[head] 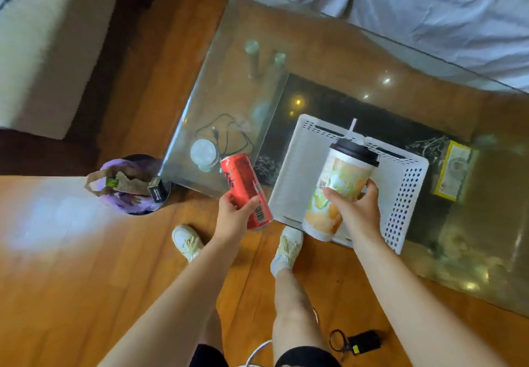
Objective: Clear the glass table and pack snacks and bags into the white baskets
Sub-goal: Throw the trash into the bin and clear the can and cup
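- Head view: the person stands at the near edge of the glass table, one drink in each hand.
- The left hand is wrapped round a red can, tilted, held off the table's near-left corner, over the floor.
- The right hand grips a tall cup with a dark lid and a straw, held above the near edge, in front of the white basket.
- The basket sits at the near edge of the table, roughly mid-length; what shows of its inside looks bare, though the cup hides part of it.
- Left on the glass by the near-left corner are a round white disc and a thin black cable. A yellow box lies right of the basket; whether it rests on the top or on the shelf beneath cannot be told.
- A bin with a purple liner stands on the floor just off the near-left corner, a paper bag and a small dark box already in it.
- Judged step: clearing drinks off the table. The can is nearer the bin than the basket, so it is probably being carried there as rubbish.
- The next move calls for a swing left over the bin's mouth before letting go, with the cup kept upright, since its contents are unknown and the lid may leak.
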Available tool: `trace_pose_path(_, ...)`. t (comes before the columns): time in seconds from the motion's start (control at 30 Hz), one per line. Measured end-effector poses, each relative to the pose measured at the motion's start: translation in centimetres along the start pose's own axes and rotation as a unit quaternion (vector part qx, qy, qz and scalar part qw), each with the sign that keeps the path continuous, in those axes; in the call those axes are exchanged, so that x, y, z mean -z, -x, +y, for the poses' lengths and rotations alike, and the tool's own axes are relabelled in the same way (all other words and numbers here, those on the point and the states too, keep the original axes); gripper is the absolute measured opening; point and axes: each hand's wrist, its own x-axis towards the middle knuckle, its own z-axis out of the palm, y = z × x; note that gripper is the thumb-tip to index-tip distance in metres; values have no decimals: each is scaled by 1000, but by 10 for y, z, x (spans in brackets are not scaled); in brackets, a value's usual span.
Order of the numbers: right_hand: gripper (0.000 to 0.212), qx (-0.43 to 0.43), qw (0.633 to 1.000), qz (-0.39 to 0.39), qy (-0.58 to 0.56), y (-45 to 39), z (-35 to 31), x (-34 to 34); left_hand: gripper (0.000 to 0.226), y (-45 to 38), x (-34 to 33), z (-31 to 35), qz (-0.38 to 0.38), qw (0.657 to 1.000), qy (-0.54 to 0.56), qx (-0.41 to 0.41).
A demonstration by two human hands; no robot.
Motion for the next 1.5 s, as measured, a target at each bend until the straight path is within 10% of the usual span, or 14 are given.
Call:
trace_pose_path(0.4,86,57,977,-178,103,127,-43,-249,90,-5,269,-42,117,979,153,66)
trace_pose_path(0.6,98,116,959,-206,157,159,-43,-349,62,-24,360,-70,170,964,198,57)
trace_pose_path(1.17,44,186,949,-185,175,72,25,-541,66,-202,343,-142,220,966,124,-58)
trace_pose_path(1.5,82,171,952,-216,130,8,80,-584,71,-271,307,-186,181,968,142,-103)
